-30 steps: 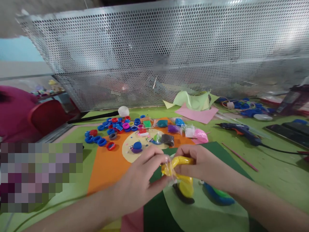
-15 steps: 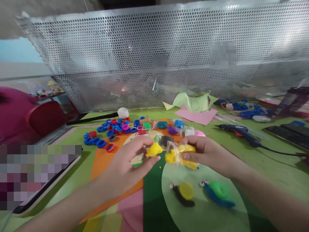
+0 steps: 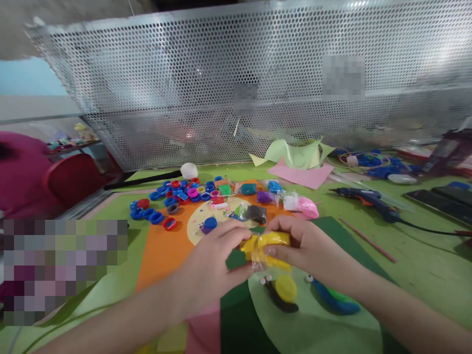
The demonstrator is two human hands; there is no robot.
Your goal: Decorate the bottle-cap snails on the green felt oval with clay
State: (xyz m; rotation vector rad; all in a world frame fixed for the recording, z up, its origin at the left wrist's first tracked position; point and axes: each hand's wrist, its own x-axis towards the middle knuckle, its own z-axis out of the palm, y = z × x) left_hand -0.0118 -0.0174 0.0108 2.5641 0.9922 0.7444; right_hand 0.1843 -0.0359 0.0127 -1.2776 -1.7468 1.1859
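The right hand (image 3: 309, 246) gripped the yellow clay (image 3: 275, 239) (clear wrapping (image 3: 259, 263) around it), apparently steadying it for the left hand (image 3: 214, 255), whose fingers pinched the opposite end. Below the right hand, the yellow-shelled snail (image 3: 285, 289) lay flat, presumably out of the way.

Gripping a clear packet of yellow clay (image 3: 275, 240) with the left hand (image 3: 217, 253) and right hand (image 3: 313, 248), just over a dark green sheet (image 3: 236, 305). Got a brown snail (image 3: 285, 292) with a yellow shell lying on a pale green oval (image 3: 317, 332), beside a blue snail (image 3: 337, 304) half hidden by the right arm. Also seeing loads of mostly blue and red rings (image 3: 157, 218) by an orange sheet (image 3: 158, 255), plus a glue gun (image 3: 365, 197) on the green tabletop (image 3: 424, 275).
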